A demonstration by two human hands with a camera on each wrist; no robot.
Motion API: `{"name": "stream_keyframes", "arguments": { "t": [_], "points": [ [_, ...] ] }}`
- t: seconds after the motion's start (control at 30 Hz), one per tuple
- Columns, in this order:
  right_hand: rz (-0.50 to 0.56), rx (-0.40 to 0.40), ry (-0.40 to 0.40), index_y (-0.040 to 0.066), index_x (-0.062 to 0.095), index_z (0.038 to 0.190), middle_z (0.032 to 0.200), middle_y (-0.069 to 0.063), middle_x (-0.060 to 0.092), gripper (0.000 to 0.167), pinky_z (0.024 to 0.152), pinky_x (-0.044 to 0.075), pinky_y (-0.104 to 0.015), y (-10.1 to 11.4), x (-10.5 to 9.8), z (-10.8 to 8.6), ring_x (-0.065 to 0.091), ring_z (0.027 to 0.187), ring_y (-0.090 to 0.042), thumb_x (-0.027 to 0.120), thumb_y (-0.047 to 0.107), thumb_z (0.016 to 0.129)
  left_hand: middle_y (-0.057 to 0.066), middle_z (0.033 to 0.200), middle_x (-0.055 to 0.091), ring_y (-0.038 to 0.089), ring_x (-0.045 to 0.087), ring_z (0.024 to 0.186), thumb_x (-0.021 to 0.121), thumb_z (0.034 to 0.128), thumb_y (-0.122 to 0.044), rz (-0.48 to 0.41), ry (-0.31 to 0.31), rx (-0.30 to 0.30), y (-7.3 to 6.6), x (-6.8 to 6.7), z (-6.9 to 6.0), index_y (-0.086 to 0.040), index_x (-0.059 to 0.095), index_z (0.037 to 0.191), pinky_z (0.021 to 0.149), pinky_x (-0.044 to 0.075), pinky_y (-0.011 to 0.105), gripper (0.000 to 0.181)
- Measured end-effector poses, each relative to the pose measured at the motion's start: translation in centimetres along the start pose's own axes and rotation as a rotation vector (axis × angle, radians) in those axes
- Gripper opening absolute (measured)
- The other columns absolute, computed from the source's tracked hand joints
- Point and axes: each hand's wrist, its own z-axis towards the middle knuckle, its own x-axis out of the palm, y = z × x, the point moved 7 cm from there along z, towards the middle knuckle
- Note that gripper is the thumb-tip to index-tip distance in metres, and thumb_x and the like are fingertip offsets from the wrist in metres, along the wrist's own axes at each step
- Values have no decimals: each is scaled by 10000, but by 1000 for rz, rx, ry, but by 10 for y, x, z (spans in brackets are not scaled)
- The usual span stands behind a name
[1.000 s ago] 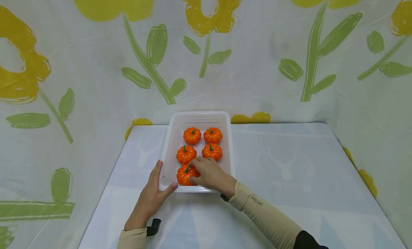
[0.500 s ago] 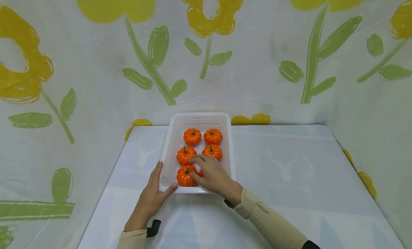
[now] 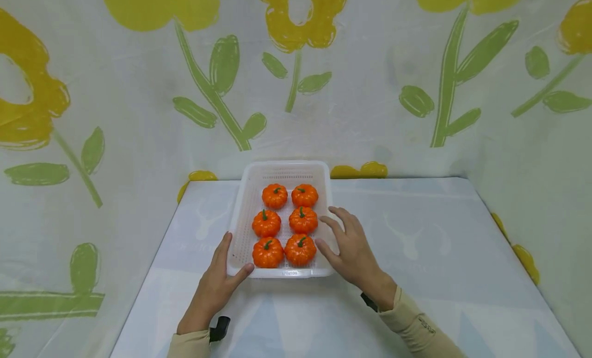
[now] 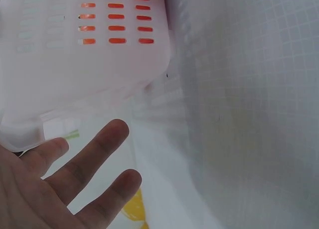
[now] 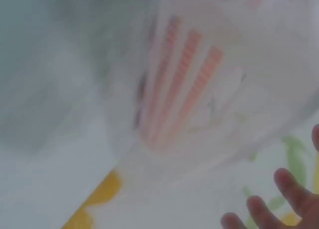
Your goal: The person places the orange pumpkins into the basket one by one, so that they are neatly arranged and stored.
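Observation:
A white plastic basket (image 3: 285,165) with slotted walls stands on the table and holds several small orange pumpkins (image 3: 303,220) with green stems, in two columns. At its front left corner is my left hand (image 3: 215,286), fingers straight along the left side and thumb at the front rim. Three of its fingertips (image 4: 115,130) show spread beside the basket wall (image 4: 89,69) in the left wrist view. My right hand (image 3: 353,250) hovers by the right rim, fingers slightly bent and spread, holding nothing. In the right wrist view, the basket wall (image 5: 184,89) is blurred and fingertips (image 5: 286,181) show at lower right.
The table (image 3: 416,234) has a pale printed cover. Behind it and along the sides hangs a white cloth (image 3: 365,101) with yellow flowers and green leaves. The basket's far end lies close to the table's back edge.
My right hand has let go of the front right pumpkin and moved out of the basket to the right, uncovering that pumpkin. The left hand and basket have stayed in place.

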Motion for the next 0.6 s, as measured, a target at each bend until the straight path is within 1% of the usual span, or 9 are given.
{"name": "stream_keyframes", "arguments": {
  "t": [0.13,0.23,0.3,0.43,0.5,0.6],
  "points": [
    [-36,64,-21,69,548,1397,1524,-204,411,569,1136,313,-589,-38,-18,-8,376,1379,-411,712,371,944,79,1700,98,409,267,1489,656,902,-618,-4,-6,16,0,-2,1,-269,12,1645,1101,306,685,1043],
    [-52,123,-43,40,527,1413,1539,-264,376,579,1145,249,-651,-71,-32,-18,302,1420,-497,696,354,956,76,1701,96,404,265,1491,650,907,-617,-6,1,17,1,0,1,-270,12,1645,1103,305,683,1035],
    [-59,186,-30,30,493,1443,1569,-290,318,599,1157,176,-689,-95,-42,-28,211,1458,-531,656,374,981,73,1701,94,404,266,1491,640,906,-632,-5,10,13,1,2,2,-280,4,1644,1096,312,686,1036],
    [-94,315,30,18,394,1516,1622,-305,176,667,1152,55,-731,-138,-59,-48,59,1489,-545,541,451,1031,70,1701,99,400,279,1486,642,901,-638,2,6,17,0,3,4,-279,9,1644,1090,326,685,1040],
    [-103,361,47,3,354,1534,1630,-313,128,689,1144,12,-741,-154,-68,-56,19,1490,-548,499,467,1045,72,1699,108,397,285,1485,647,901,-632,5,-1,20,0,2,4,-272,18,1645,1093,327,682,1038],
    [-107,410,45,-19,322,1539,1626,-336,95,700,1127,-29,-757,-171,-79,-69,-3,1479,-570,471,464,1056,91,1693,128,406,302,1474,637,901,-645,7,5,5,0,2,4,-267,27,1646,1089,333,683,1034]
  ]
}}
